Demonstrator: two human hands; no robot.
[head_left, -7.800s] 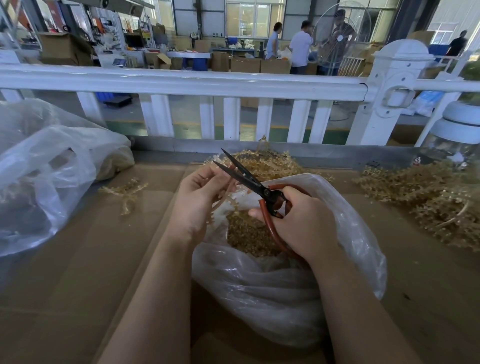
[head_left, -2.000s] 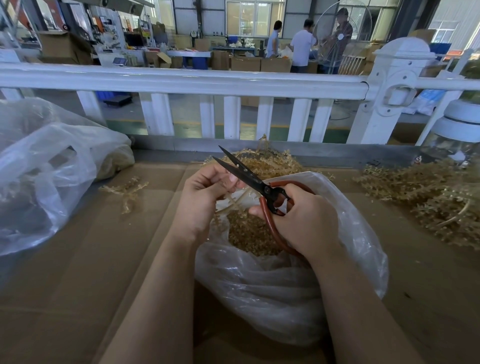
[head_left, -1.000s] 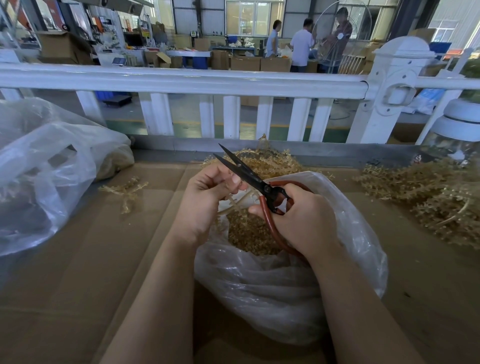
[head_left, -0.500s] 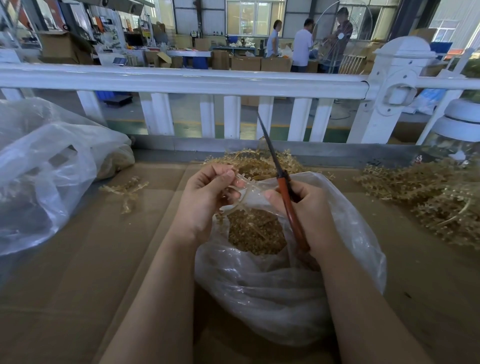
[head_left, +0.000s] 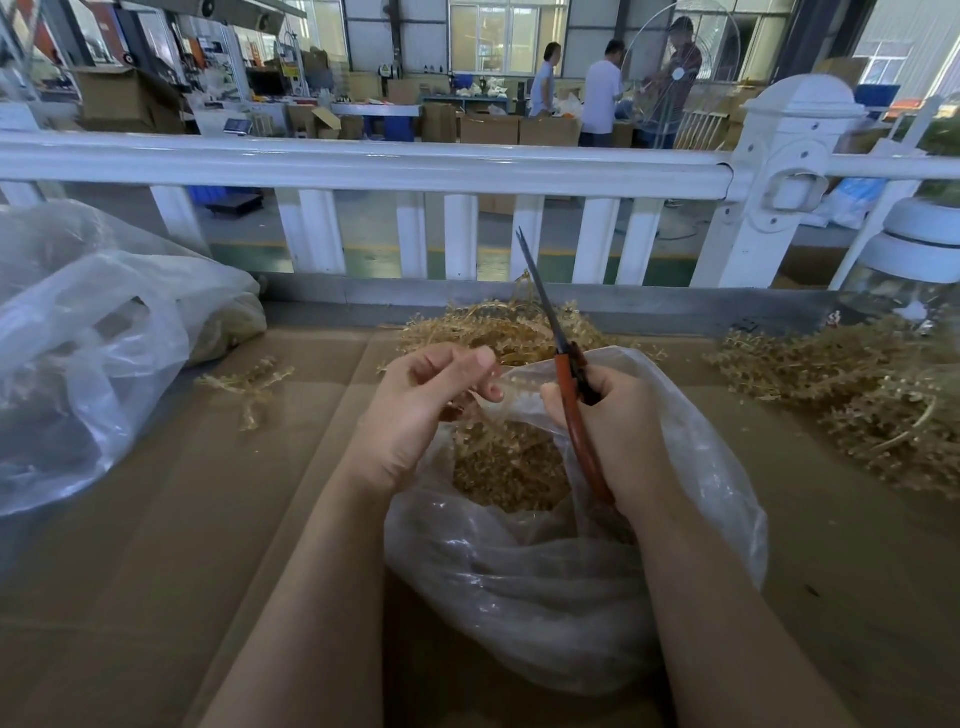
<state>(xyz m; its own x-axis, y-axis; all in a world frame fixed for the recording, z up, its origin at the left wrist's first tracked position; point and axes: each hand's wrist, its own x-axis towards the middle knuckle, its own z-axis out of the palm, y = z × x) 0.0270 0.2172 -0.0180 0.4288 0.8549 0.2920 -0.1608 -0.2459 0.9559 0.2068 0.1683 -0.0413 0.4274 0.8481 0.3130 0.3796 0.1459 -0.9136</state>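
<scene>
Start with the clear plastic bag (head_left: 571, 597) slumped at the centre of the cardboard (head_left: 156, 519), mouth open toward 12 o'clock, half full of cut golden bits (head_left: 511, 467). Expect limp, slick film with little weight; grip a gathered fold of the rim, not the belly. Next, note the left hand (head_left: 415, 415) at 10 o'clock of the mouth, thumb and fingers curled to pinch a golden sprig (head_left: 470, 434) dangling into the bag. At 2 o'clock, see the right hand (head_left: 618, 431) clenched round the orange handles of the scissors (head_left: 569, 384), blades together and pointing to 12 o'clock. Treat the sprig as feather-light, springy and likely brittle at its tiny buds; pinch the bare stem near its top end, gently. Leave the loose sprig heaps (head_left: 857, 395) at 12 and 3 o'clock for later.
</scene>
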